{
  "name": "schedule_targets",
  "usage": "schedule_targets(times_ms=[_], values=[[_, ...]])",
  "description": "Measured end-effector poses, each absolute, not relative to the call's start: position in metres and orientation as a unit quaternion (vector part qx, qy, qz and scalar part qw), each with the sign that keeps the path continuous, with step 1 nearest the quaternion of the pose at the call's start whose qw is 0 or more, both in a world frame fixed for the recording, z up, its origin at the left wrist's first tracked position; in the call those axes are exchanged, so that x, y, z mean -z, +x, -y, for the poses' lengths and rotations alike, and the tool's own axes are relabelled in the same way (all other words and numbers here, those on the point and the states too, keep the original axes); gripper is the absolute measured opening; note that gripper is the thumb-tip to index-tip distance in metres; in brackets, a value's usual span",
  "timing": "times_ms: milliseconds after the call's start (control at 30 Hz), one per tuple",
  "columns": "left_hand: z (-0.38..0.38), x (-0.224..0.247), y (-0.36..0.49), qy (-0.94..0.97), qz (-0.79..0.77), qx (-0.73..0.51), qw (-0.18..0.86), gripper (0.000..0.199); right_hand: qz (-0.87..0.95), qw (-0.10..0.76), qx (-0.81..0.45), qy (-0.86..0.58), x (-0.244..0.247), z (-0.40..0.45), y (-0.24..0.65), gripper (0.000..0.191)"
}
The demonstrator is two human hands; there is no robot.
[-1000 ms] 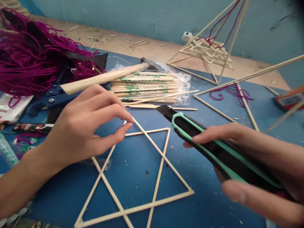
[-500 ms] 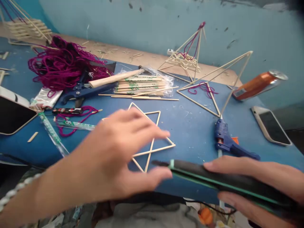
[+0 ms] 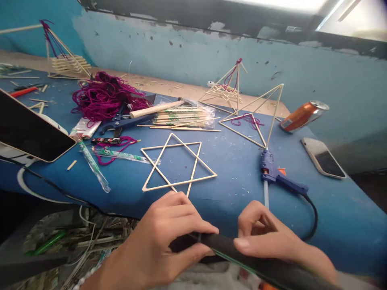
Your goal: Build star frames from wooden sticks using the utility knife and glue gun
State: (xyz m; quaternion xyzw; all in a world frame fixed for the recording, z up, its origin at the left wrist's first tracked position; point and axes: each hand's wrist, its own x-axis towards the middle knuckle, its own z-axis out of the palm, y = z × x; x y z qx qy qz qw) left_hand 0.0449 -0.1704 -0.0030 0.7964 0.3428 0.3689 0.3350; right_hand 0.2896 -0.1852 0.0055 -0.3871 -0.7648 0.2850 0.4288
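The blue table (image 3: 234,189) carries star (image 3: 181,182), cord (image 3: 101,94), phone (image 3: 325,159).

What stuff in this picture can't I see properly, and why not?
From the head view:
Front end of the utility knife: hidden by the left hand.
Rear end of that knife: cut off by the bottom edge.
Nearest tip of the stick star: hidden behind the left hand.
Rest of the dark-screened device: cut off by the left edge.
Print on the orange can: too small and blurred.
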Motion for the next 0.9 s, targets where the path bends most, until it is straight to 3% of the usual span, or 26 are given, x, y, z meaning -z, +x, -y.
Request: schedule_targets(times_ms=[233,433,533,900], values=[[0.165,0.0,0.042,0.811,-0.34,-0.357,0.316,0.004,0.8,0.436,-0.267,-0.314,0.016,0.175,0.256,0.031],[0.143,0.005,0.022,0.802,-0.456,-0.363,0.132,0.009,0.735,0.523,-0.15,-0.405,0.038,0.165,0.246,0.02],[0.131,0.013,0.013,0.813,-0.481,-0.318,0.083,0.01,0.69,0.524,-0.122,-0.484,0.046,0.165,0.243,0.018],[0.115,0.036,0.02,0.838,-0.473,-0.251,0.105,0.012,0.717,0.458,-0.105,-0.514,0.051,0.158,0.241,0.021]])
